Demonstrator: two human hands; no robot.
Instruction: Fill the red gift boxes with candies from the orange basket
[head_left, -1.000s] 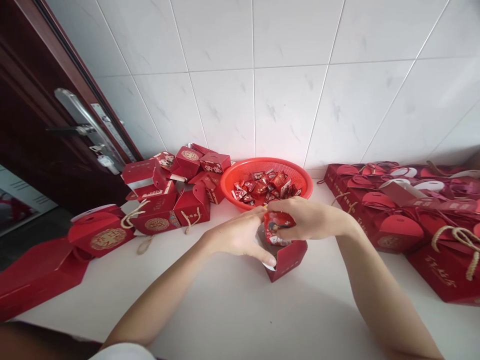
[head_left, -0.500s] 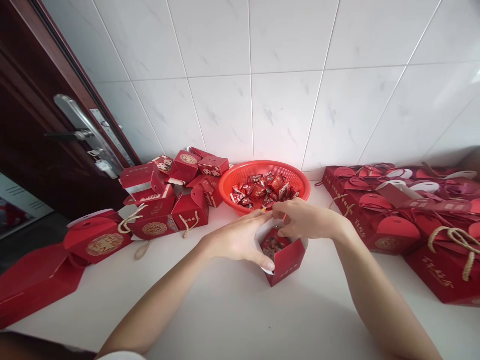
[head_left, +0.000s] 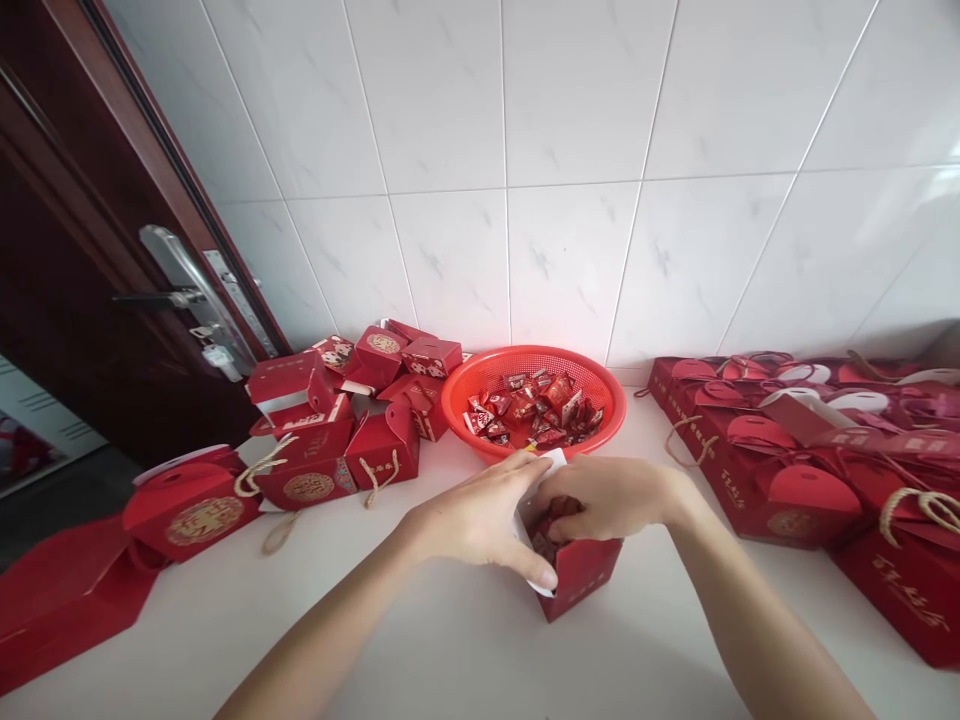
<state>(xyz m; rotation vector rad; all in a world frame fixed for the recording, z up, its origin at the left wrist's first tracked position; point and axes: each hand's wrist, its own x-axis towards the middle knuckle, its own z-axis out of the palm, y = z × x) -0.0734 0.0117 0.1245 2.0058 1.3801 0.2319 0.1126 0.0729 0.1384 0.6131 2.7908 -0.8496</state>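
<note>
An open red box (head_left: 589,577) stands on the white table, with small wrapped pieces inside. Wrapped round the box's left side is my left hand (head_left: 484,525), its thumb at the near rim. My right hand (head_left: 604,497) reaches into the box from the right, fingers bent down among the contents; whatever its fingertips hold is hidden. Just behind both hands sits a round red plastic basket (head_left: 456,402) with many red-wrapped sweets (head_left: 525,408) in it.
Red boxes with rope handles (head_left: 307,465) are piled on the left. More closed red boxes (head_left: 787,500) stand in rows on the right. A tiled wall (head_left: 570,270) rises behind the table (head_left: 420,640), and a dark door (head_left: 90,250) is at the left.
My right hand has moved down deeper into the box. The whole scene sits slightly lower in the picture as the view has shifted.
</note>
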